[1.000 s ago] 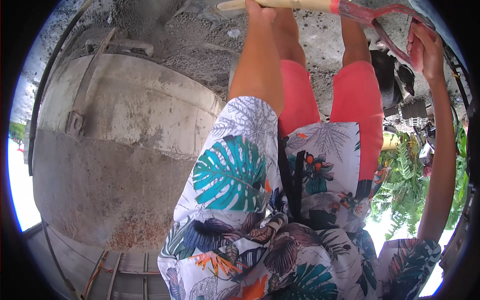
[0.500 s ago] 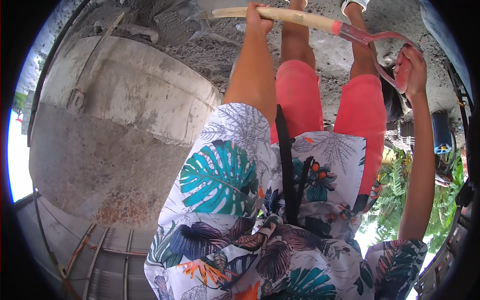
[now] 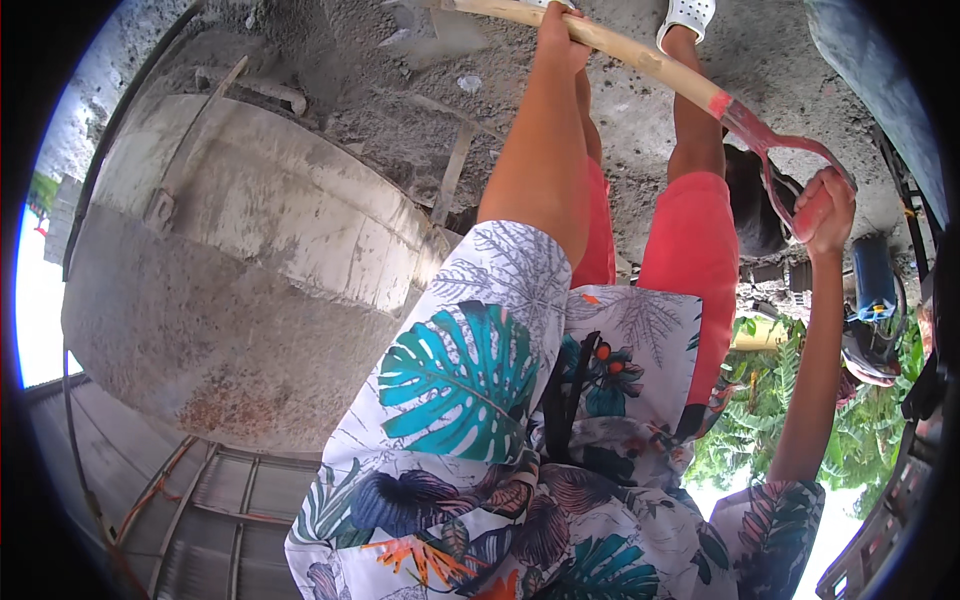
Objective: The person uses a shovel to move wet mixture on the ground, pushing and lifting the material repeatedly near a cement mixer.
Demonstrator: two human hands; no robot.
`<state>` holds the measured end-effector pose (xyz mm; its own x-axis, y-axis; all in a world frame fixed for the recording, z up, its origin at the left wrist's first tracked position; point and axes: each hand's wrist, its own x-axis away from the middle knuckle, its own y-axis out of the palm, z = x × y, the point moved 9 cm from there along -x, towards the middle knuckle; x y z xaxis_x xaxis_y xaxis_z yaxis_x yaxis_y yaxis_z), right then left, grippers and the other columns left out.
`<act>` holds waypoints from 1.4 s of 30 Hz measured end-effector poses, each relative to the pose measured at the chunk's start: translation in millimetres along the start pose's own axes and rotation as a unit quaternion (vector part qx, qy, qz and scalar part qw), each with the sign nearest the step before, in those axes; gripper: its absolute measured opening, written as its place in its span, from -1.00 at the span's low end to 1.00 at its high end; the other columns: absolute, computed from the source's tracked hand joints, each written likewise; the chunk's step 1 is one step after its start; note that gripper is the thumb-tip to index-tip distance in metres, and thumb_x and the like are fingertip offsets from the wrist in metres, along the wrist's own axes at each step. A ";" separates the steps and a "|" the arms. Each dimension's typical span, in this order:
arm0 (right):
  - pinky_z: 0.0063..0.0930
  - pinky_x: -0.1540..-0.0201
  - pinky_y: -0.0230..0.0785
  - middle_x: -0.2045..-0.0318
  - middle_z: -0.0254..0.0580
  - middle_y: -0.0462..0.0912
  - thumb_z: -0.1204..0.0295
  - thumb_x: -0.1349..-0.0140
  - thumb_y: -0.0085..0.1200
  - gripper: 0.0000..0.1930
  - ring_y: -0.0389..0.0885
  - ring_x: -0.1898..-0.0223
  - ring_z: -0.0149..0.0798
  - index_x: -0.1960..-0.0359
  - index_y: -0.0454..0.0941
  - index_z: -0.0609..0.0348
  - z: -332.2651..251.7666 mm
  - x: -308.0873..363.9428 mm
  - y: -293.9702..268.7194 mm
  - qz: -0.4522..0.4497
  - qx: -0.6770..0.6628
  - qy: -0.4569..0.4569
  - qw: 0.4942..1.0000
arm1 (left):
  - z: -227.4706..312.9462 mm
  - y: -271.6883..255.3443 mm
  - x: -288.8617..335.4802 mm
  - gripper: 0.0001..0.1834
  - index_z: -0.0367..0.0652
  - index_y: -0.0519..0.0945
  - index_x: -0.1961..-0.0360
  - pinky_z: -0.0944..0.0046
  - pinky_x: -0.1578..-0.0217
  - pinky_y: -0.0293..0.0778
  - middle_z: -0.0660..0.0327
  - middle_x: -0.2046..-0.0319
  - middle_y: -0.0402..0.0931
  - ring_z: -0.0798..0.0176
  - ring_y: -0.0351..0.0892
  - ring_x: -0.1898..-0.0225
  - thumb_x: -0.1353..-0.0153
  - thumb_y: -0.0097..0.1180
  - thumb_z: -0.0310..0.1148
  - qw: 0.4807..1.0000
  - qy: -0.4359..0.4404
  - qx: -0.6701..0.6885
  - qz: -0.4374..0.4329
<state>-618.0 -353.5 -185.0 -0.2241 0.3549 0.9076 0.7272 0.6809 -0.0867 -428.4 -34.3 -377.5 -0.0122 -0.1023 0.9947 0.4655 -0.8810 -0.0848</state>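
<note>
A shovel with a pale wooden shaft point(image 3: 640, 62) and a red D-shaped grip point(image 3: 790, 148) slants across the upper part of the view. My left hand point(image 3: 562, 38) is closed around the shaft near the top edge. At the right, my right hand point(image 3: 828, 212) wraps round the crossbar of the red grip. The blade's end runs out past the upper edge, so I cannot see it clearly. Below the shaft are my legs in red shorts point(image 3: 675, 240), and one white clog point(image 3: 690, 18) shows on the rough grey ground.
A large, curved, cement-stained body point(image 3: 250, 210) fills the left side. Thin metal bars point(image 3: 240, 510) cross a panel at lower left. Rubble and grey dirt point(image 3: 360, 80) cover the ground. At right are a blue object point(image 3: 874, 278), a dark bag-like shape point(image 3: 752, 205) and green plants point(image 3: 790, 380).
The shovel tilts more steeply, its grip end lower in the view. My left hand has shifted right and my right hand downward. The whole view has also moved somewhat.
</note>
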 end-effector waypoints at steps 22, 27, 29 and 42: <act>-0.51 0.65 0.29 0.65 -0.31 0.38 0.11 0.04 -0.14 -0.67 0.36 0.68 -0.39 0.52 0.37 0.17 142.6 214.6 -121.5 0.250 -0.208 -0.122 0.938 | -39.1 75.7 263.6 -0.78 -0.20 0.25 0.35 0.31 0.60 0.39 0.23 0.57 0.34 0.31 0.42 0.58 0.01 0.02 -0.47 0.944 0.225 -0.182 -0.158; -0.35 0.33 0.32 0.46 -0.17 0.47 0.10 0.08 -0.17 -0.59 0.45 0.36 -0.25 0.45 0.43 0.26 8.7 230.2 -53.0 0.073 -0.141 -0.327 0.931 | 41.9 103.4 438.7 -0.76 -0.17 0.24 0.35 0.32 0.53 0.38 0.25 0.57 0.36 0.33 0.43 0.55 0.01 0.04 -0.45 0.898 0.360 -0.182 -0.173; -0.36 0.34 0.32 0.46 -0.17 0.47 0.10 0.08 -0.17 -0.59 0.45 0.37 -0.25 0.46 0.43 0.26 -46.0 242.5 -36.3 0.057 -0.123 -0.365 0.921 | 73.8 93.6 506.8 -0.75 -0.17 0.25 0.34 0.32 0.52 0.37 0.26 0.57 0.36 0.35 0.42 0.54 0.00 0.04 -0.43 0.885 0.399 -0.150 -0.187; -0.38 0.40 0.32 0.48 -0.16 0.47 0.17 0.09 -0.15 -0.64 0.43 0.44 -0.26 0.47 0.43 0.26 -274.1 340.2 -45.3 0.051 -0.105 -0.584 0.803 | 147.5 22.2 712.8 -0.86 0.00 0.27 0.42 0.35 0.45 0.27 0.37 0.66 0.14 0.44 0.21 0.64 0.03 -0.11 -0.48 0.755 0.325 0.301 -0.484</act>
<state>-549.4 -439.3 240.3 -0.5225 0.8448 -0.1149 0.8468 0.5300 0.0459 -296.2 -58.6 338.3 -0.9448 0.0787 0.3180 0.2747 -0.3386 0.8999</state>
